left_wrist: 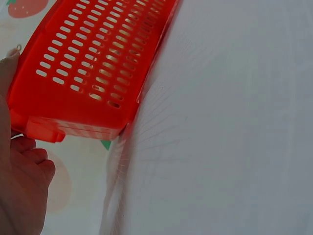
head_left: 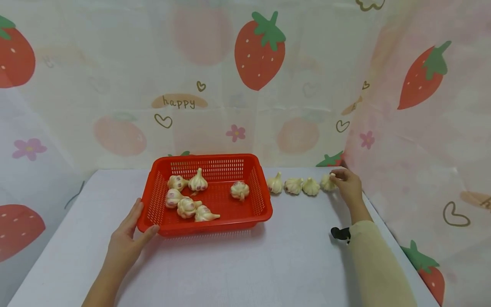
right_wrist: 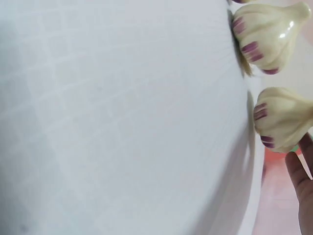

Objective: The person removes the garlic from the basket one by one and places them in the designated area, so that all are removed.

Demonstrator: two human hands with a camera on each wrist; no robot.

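Observation:
At its left front corner, my left hand grips the red plastic basket, with the thumb along the front rim and the fingers at the left side. The left wrist view shows the perforated basket wall beside the left hand. Several garlic bulbs lie inside, mostly toward the left. On the far right, my right hand pinches a garlic bulb near its stem. That bulb stands at the end of a row, next to another bulb.
Three more garlic bulbs line the back of the white table, between the basket and the right hand. A strawberry-print curtain hangs behind the table and along its sides. A black strap piece sticks out at the right sleeve.

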